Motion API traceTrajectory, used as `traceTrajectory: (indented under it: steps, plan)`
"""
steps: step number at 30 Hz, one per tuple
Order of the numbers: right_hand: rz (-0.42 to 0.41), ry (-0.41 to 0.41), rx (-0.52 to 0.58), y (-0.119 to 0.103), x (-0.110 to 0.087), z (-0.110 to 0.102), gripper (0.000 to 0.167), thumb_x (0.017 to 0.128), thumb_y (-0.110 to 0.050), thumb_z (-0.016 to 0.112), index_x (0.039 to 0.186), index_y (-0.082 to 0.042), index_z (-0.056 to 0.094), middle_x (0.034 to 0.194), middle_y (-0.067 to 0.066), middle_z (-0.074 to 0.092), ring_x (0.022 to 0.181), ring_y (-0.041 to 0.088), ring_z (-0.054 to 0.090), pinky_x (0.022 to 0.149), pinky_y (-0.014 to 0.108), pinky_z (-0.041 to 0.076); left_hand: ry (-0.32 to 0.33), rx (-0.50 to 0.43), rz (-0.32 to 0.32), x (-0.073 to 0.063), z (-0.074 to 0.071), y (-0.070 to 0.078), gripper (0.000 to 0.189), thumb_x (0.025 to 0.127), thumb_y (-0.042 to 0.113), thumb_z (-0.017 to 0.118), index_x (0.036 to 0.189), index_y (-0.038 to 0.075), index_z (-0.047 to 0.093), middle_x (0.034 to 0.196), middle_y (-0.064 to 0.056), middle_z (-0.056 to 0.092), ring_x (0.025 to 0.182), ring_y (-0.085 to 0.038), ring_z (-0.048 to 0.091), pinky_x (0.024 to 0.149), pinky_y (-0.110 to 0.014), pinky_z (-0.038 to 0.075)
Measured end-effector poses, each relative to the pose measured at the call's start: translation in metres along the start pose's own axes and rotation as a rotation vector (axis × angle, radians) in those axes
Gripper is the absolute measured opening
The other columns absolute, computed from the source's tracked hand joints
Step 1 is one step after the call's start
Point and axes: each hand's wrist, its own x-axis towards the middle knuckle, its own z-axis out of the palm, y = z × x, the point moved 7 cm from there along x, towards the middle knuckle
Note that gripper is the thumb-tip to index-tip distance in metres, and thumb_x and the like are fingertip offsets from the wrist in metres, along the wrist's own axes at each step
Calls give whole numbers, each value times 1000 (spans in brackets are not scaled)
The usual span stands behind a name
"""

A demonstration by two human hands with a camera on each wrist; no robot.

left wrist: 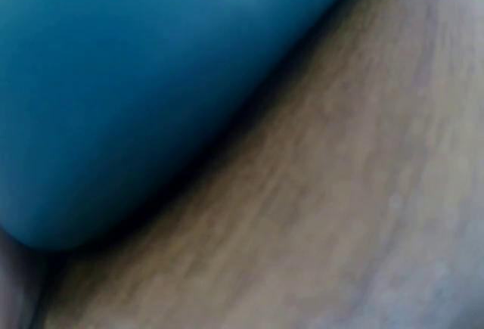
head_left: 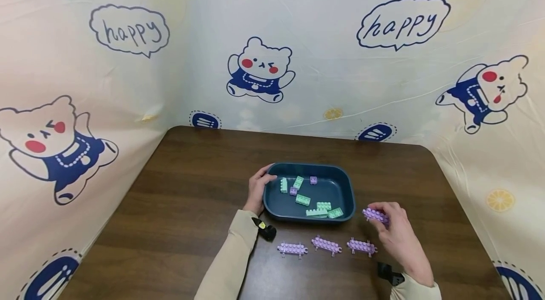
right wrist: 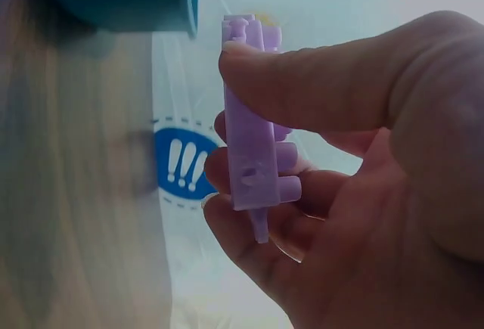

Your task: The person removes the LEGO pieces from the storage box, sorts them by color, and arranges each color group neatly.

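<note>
My left hand (head_left: 256, 192) grips the left end of a dark blue tray (head_left: 351, 196), with a finger over its rim. In the left wrist view the outer wall of the tray (left wrist: 136, 94) fills the upper left. To the right of the tray, my right hand (head_left: 399, 231) pinches a purple building-brick base (right wrist: 249, 140) between thumb and fingers, its studs and small side pegs showing. Three similar purple bases lie in a row before the tray: the left one (head_left: 292, 249), the middle one (head_left: 326, 244) and the right one (head_left: 361, 246).
Inside the tray lie several mint green bricks (head_left: 303, 200) and two small purple bricks, one (head_left: 313, 180) near the back wall. The brown wooden table (head_left: 204, 172) is enclosed by a printed curtain (head_left: 323, 77). A black wrist strap (head_left: 266, 230) sits at each cuff.
</note>
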Motion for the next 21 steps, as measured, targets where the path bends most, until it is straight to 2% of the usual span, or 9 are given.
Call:
traceTrajectory:
  steps: [8,16,21]
  plan:
    - [65,-57,-15,12,-6,-3,23,89,0,64,112,-2,62,114,20,52,107,37,43,88,56,40,-11,7,-9,0,0,1,38,85,18,68,123,14,68,131,-5,60,120,-26,52,105,-46,35]
    - [41,-21,-34,21,-15,-7,22,85,3,66,106,-3,64,108,19,55,104,37,45,84,51,39,-19,9,-15,0,0,1,40,86,18,69,126,13,66,133,-5,58,121,-24,51,106,-45,34]
    - [51,-36,-52,28,-21,-9,22,85,2,67,105,-5,65,108,17,56,101,34,47,82,49,40,-16,8,-20,-1,1,2,39,86,19,68,125,14,67,132,-5,59,120,-25,51,106,-45,34]
